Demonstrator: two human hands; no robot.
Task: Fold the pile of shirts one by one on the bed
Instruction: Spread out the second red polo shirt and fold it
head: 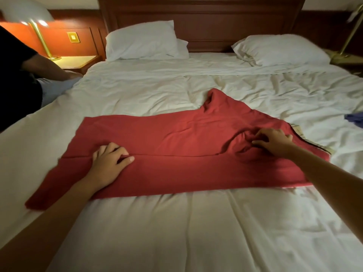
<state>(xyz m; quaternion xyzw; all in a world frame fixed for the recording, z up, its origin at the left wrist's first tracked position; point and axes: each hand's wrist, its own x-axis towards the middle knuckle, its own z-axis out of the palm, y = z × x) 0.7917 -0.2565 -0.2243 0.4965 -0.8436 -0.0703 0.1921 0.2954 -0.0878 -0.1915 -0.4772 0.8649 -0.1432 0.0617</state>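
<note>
A red shirt (172, 146) lies spread sideways across the white bed (176, 232), its near long edge folded over onto itself, one sleeve sticking out toward the pillows. My left hand (110, 161) sits near the shirt's left end, fingers curled and pinching the folded edge. My right hand (273, 142) is at the shirt's right end by the collar, fingers curled into bunched red cloth. A striped lining shows at the collar edge (298, 130).
Two white pillows (143, 41) (282, 49) lean at the wooden headboard. Another person's arm and dark clothes (23, 75) are at the bed's left edge. A lit brass lamp (39, 32) stands on the left nightstand. A blue garment (354, 118) lies at the far right.
</note>
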